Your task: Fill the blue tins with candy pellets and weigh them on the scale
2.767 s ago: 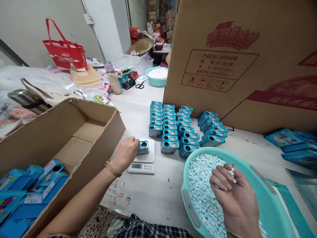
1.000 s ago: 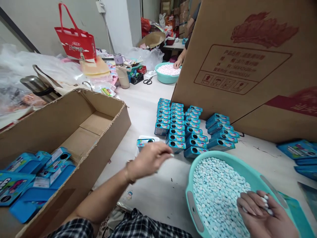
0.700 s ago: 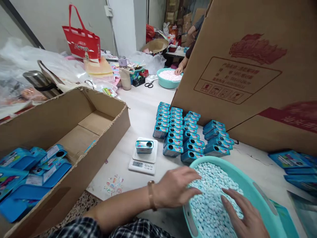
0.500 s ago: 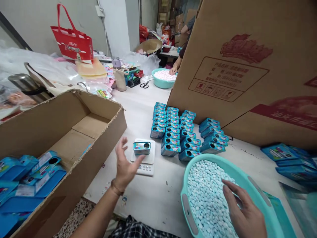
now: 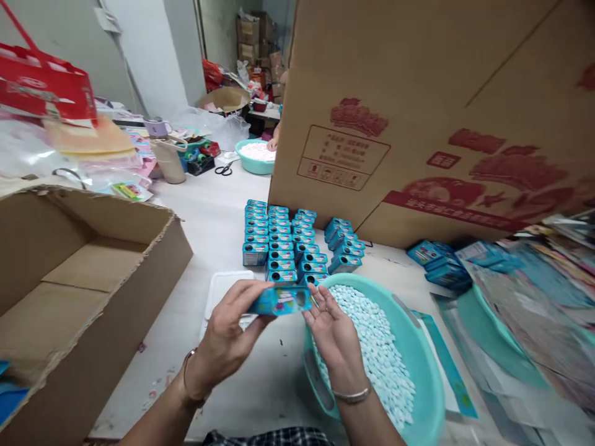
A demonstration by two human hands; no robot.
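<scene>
My left hand (image 5: 227,331) grips a small blue tin (image 5: 280,301) and holds it up in front of me, above the white scale (image 5: 222,290). My right hand (image 5: 333,331) is beside the tin's right end, fingers stretched out and touching it. Just under that hand sits a teal basin (image 5: 418,371) filled with pale blue tablets (image 5: 376,347). Rows of matching blue tins (image 5: 283,244) stand on the table behind the scale.
An open cardboard box (image 5: 83,291) lies at the left. A large printed carton (image 5: 418,118) leans at the back right, with blue packs (image 5: 437,260) and glossy sheets (image 5: 525,291) below it. Far off, another person's hand (image 5: 272,144) rests at a second basin (image 5: 255,155), near scissors (image 5: 224,168).
My left hand lifted the tin off the scale and brought it toward me. My right hand left the tablets and came up to the tin. The view swung right.
</scene>
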